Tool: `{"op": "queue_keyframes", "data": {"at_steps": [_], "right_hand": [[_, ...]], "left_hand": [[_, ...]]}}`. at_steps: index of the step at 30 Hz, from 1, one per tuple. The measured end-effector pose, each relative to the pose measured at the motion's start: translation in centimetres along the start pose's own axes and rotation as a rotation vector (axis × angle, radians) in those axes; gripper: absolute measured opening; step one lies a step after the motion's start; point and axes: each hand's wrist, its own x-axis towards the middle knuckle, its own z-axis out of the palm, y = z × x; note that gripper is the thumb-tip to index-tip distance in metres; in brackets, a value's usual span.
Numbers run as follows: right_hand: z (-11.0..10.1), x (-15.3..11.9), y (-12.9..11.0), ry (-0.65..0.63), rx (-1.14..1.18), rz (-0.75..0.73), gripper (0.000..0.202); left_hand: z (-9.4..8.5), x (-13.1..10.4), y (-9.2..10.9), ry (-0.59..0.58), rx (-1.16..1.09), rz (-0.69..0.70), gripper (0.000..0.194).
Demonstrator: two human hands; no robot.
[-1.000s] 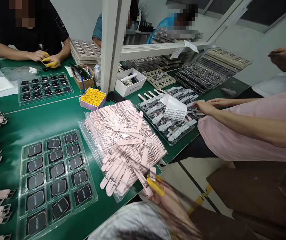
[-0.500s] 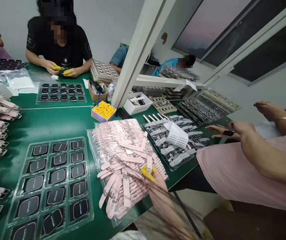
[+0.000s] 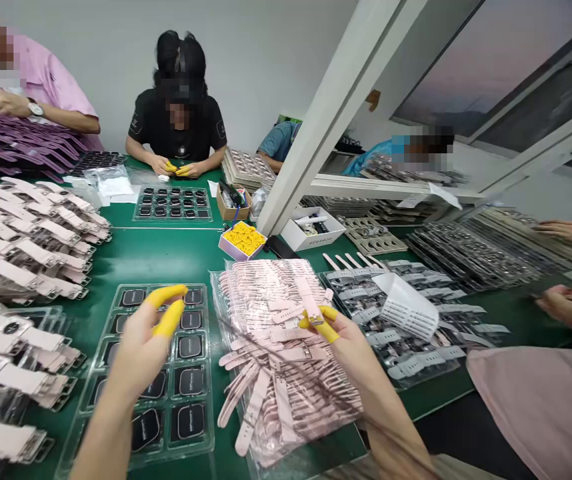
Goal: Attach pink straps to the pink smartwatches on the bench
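Observation:
My right hand (image 3: 351,337), with yellow finger cots on thumb and forefinger, pinches a pale pink watch strap (image 3: 309,297) by its buckle end. The strap is upright over a pile of pink straps (image 3: 266,333) lying on clear plastic bags. My left hand (image 3: 143,340), also in yellow finger cots, is over a clear plastic tray (image 3: 209,373) of dark square watch bodies (image 3: 191,381). Its thumb and forefinger curve towards each other with a small gap and nothing visible between them. The hand hides some of the tray's compartments.
Stacked trays of pink-strapped watches (image 3: 26,233) stand at left. A box of yellow finger cots (image 3: 243,240) and a white box (image 3: 312,230) sit behind the straps. Grey-strapped watches (image 3: 366,300) with a curled paper (image 3: 411,310) lie at right. Co-workers sit opposite and at right.
My left hand has come into view over the tray of watch bodies. My right hand now raises a strap off the pile. The view has swung left.

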Motion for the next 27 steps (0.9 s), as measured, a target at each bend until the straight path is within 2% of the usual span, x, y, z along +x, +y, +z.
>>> {"op": "queue_keyframes", "data": {"at_steps": [3, 4, 6, 10, 13, 15, 18, 20, 23, 27], "right_hand": [[-0.4, 0.9, -0.4, 0.027, 0.047, -0.032, 0.047], [-0.4, 1.1, -0.6, 0.046, 0.104, -0.041, 0.047], [0.0, 1.2, -1.1, 0.032, 0.251, -0.047, 0.045], [2.0, 1.1, -2.8, -0.182, 0.517, -0.068, 0.034], [4.9, 1.7, -4.7, -0.375, 0.716, -0.074, 0.044], [7.2, 2.8, -5.9, -0.484, 0.808, -0.014, 0.044], [10.8, 5.2, -6.9, -0.474, 0.806, 0.001, 0.033], [13.0, 6.8, -6.6, -0.463, 0.742, -0.030, 0.032], [15.4, 8.1, -4.8, -0.538, 0.722, -0.004, 0.031], [16.4, 7.5, -2.2, -0.631, 0.679, 0.024, 0.033]], "left_hand": [[1.9, 2.8, -0.3, -0.243, 0.507, 0.084, 0.035], [2.8, 3.6, -0.5, -0.293, 0.610, 0.095, 0.037], [4.4, 4.6, -0.8, -0.328, 0.659, 0.093, 0.035], [6.0, 5.1, -1.2, -0.342, 0.675, 0.097, 0.030], [5.8, 5.7, -1.4, -0.331, 0.600, 0.081, 0.025], [5.1, 6.6, -1.6, -0.332, 0.509, 0.060, 0.020], [4.4, 8.0, -1.6, -0.330, 0.290, 0.043, 0.013], [4.5, 8.4, -1.6, -0.307, 0.103, 0.041, 0.016], [5.4, 8.2, -1.5, -0.270, -0.134, 0.041, 0.025], [6.1, 7.2, -1.3, -0.302, -0.315, 0.106, 0.032]]}}
